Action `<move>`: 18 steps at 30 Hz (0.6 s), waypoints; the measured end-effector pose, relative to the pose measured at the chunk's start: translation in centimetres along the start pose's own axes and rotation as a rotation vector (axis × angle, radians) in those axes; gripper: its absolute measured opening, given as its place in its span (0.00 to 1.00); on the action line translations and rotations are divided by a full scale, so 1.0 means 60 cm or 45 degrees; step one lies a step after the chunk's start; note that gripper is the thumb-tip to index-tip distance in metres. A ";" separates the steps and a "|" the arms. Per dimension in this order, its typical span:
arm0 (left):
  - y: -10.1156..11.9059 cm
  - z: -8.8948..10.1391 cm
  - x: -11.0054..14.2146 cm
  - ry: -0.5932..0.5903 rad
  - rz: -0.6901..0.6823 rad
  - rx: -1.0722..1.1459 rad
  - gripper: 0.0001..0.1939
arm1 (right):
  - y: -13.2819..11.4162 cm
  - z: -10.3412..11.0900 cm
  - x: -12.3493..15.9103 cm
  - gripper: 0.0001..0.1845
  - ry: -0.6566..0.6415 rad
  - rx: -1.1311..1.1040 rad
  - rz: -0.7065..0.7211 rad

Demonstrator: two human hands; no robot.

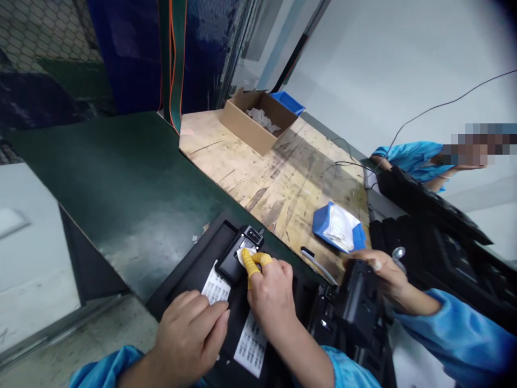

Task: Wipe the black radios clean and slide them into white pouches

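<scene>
A black tray lies on the green belt and carries a small black device and white printed labels. My right hand wears yellow finger cots on thumb and forefinger. It pinches a small white pad against the top of the device. My left hand rests on the tray's near edge, fingers bent and lying on a label, holding nothing.
A co-worker's hand in a blue sleeve grips a black part at my right. The wooden bench holds a cardboard box, a blue bin and a blue packet. Another person in blue works at the far right behind black housings.
</scene>
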State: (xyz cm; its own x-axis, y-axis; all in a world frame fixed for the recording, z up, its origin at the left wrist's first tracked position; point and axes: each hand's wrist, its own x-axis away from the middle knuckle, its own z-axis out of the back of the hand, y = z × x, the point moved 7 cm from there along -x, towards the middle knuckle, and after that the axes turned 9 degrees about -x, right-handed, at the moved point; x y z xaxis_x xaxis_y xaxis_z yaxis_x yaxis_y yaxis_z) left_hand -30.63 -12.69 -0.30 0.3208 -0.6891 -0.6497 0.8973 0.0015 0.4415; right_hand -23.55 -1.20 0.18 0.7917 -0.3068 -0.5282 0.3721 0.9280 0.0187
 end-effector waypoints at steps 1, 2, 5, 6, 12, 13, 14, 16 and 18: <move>-0.001 -0.001 0.000 -0.004 0.000 0.012 0.07 | -0.001 0.000 0.004 0.16 0.007 -0.029 0.004; -0.001 -0.002 0.001 -0.011 -0.003 0.022 0.07 | -0.001 0.000 0.007 0.16 0.009 -0.060 0.001; 0.000 -0.003 0.002 -0.026 -0.024 0.048 0.07 | -0.003 -0.001 0.014 0.15 -0.007 -0.149 -0.037; 0.000 -0.003 0.002 -0.033 -0.025 0.057 0.07 | -0.003 -0.001 0.016 0.15 -0.010 -0.178 -0.051; 0.002 0.000 -0.004 -0.036 -0.037 0.069 0.07 | -0.020 0.004 0.036 0.15 -0.002 -0.346 -0.119; 0.003 0.001 -0.005 -0.028 -0.043 0.066 0.07 | -0.023 0.006 0.038 0.15 -0.021 -0.380 -0.130; 0.004 0.001 -0.006 -0.027 -0.047 0.064 0.07 | -0.026 0.008 0.038 0.15 -0.043 -0.416 -0.133; 0.004 0.000 -0.007 -0.032 -0.049 0.071 0.07 | -0.028 0.016 0.033 0.17 -0.076 -0.476 -0.124; 0.003 -0.002 -0.007 -0.044 -0.046 0.077 0.08 | -0.020 0.023 0.019 0.17 -0.090 -0.479 -0.108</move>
State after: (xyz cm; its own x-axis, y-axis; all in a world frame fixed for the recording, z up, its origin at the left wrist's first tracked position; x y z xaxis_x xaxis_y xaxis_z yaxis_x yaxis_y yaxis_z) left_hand -30.53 -12.33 -0.04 0.2769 -0.7124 -0.6448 0.8877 -0.0672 0.4554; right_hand -22.43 -2.98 0.75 0.8019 -0.3875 -0.4547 0.2445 0.9073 -0.3420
